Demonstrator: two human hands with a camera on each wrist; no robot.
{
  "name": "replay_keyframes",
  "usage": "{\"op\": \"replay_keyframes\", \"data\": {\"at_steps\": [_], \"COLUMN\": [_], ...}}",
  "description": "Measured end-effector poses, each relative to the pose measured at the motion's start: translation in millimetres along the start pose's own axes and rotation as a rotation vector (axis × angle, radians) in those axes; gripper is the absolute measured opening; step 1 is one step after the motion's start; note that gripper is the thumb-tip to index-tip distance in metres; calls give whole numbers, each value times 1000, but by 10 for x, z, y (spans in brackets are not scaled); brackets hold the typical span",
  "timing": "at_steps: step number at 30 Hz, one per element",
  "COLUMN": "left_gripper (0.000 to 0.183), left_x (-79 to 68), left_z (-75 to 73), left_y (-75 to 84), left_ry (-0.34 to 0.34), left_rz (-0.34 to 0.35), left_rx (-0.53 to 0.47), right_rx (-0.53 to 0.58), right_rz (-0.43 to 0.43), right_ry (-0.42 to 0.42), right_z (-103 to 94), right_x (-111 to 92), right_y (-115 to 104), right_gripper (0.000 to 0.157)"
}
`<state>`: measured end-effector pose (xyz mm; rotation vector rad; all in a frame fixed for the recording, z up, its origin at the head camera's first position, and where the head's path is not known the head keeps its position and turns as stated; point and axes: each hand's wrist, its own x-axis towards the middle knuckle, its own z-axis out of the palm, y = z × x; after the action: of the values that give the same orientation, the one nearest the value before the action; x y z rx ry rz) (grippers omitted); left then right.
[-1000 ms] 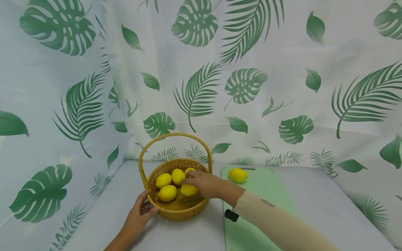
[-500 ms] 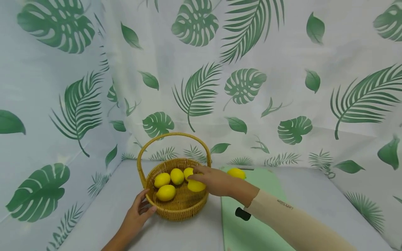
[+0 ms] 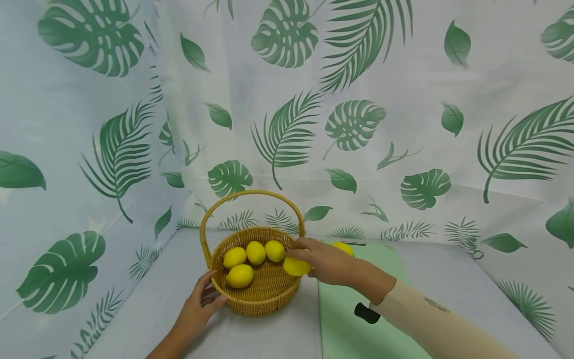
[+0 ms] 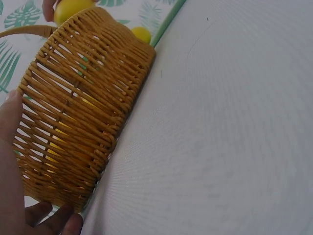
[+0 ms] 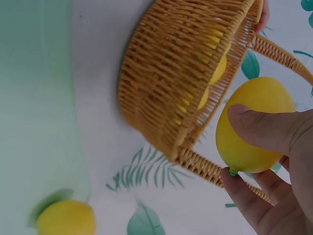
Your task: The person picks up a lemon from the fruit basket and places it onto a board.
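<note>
A wicker basket with a tall arched handle holds several lemons. My left hand grips the basket's near left side; in the left wrist view its thumb lies at one side of the woven wall and its other fingers at the base. Over the basket's right rim, my right hand pinches a lemon between thumb and fingers. The right wrist view shows this lemon with a small green tip, apart from the basket wall.
A light green board lies right of the basket. Another lemon sits at its far end beside a metal clip, partly hidden by my right hand. Leaf-printed white cloth hangs behind and to the left.
My right hand has lifted a lemon from among the others in the basket and carried it right, to the rim. My left hand stays at the basket's side.
</note>
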<state>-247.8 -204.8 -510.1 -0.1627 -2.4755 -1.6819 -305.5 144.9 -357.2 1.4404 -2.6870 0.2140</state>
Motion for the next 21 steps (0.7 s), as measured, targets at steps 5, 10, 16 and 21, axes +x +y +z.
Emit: {"op": "replay_keyframes", "data": {"at_steps": [5,10,16,21], "left_gripper": [70,69,68,68], "left_x": [1,-8,-14,-10], "left_z": [5,-1,-7,0], "left_y": [7,17,26,27], "left_ry": [0,-2,5,-2], "left_rz": [-4,-1,6,9], "left_rx": [3,5,1,6], "right_rx": [6,11,16,28], "right_rz": [19,30,60,110], "right_ry": [37,74,99,144], "right_z": [16,48,94,168], "right_x": [-116,-204,-324,-475], "right_y": [121,232,333,439], "right_gripper": [71,66,63,64]}}
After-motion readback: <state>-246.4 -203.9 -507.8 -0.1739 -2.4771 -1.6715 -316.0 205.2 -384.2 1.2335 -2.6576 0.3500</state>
